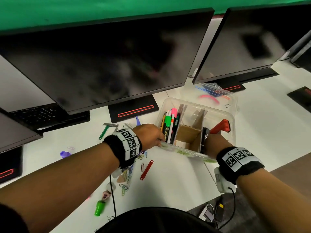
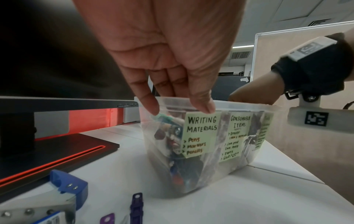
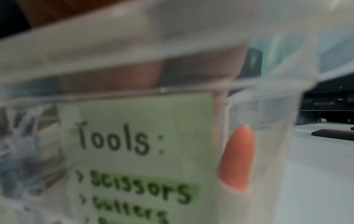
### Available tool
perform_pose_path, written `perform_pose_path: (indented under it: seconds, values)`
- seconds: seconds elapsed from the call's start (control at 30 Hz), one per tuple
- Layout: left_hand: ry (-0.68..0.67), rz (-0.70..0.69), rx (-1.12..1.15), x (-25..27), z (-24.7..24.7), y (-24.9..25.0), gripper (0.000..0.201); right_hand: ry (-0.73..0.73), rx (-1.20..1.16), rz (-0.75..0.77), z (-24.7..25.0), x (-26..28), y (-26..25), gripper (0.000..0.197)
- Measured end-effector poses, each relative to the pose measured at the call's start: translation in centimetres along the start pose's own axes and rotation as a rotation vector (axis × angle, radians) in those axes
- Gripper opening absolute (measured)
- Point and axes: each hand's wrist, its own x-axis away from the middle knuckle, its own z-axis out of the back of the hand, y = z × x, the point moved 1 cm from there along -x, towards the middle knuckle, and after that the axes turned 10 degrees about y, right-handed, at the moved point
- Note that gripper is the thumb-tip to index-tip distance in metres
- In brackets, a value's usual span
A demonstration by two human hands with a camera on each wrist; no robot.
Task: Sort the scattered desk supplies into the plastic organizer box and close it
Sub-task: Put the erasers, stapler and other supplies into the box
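Note:
The clear plastic organizer box (image 1: 233,121) stands open on the white desk, its lid (image 1: 225,98) folded back behind it. Cardboard dividers split it: pens and markers (image 1: 170,125) fill the left part, and a red tool (image 1: 220,126) lies in the right part. My left hand (image 1: 151,137) holds the near left corner of the rim, thumb on the outer wall above the "Writing Materials" label (image 2: 201,133). My right hand (image 1: 212,142) grips the near right wall with fingers inside, above the "Tools" label (image 3: 138,151). Paper clips (image 1: 127,174) lie scattered under my left wrist.
Loose on the desk to the left are a red clip bar (image 1: 146,169), a green cap (image 1: 99,208), a purple piece (image 1: 64,154) and a green-handled cutter (image 1: 105,132). Two dark monitors (image 1: 109,64) on stands rise right behind the box. The desk edge runs near my right wrist.

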Motion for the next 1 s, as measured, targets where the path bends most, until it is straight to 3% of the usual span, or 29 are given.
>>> perform_pose_path:
  seconds: [0.1,0.17,0.27,0.33,0.47,0.6,0.8,1.0]
  values:
    - [0.059,-0.042,0.004,0.5,-0.1,-0.2,0.031,-0.019,-0.024,0.024,-0.1,-0.1,0.1,0.024]
    - [0.201,-0.022,0.062,1.0,0.1,-0.6,0.032,-0.025,-0.053,0.04,0.2,0.1,-0.1,0.025]
    - [0.407,0.148,0.165,1.5,0.4,-2.8,0.029,-0.053,-0.034,0.075,0.7,0.7,-0.3,0.024]
    - [0.441,0.276,0.158,1.4,0.2,-5.2,0.026,-0.049,-0.039,0.061,1.0,0.9,-0.2,0.02]
    - [0.195,0.428,-0.044,0.8,-0.4,-8.5,0.036,0.112,-0.157,-0.019,1.8,1.4,-0.4,0.016]
    - [0.0,0.435,-0.187,-0.8,-1.7,-9.4,0.049,0.283,-0.262,-0.002,2.2,3.4,-1.5,0.019]
    - [-0.062,0.434,-0.279,-3.8,-1.8,-9.8,0.046,0.417,-0.424,0.091,0.1,4.2,-0.5,0.009]
    - [-0.074,0.43,-0.351,-4.3,-3.5,-10.6,0.039,0.43,-0.439,0.085,-0.9,3.9,-0.3,0.011]
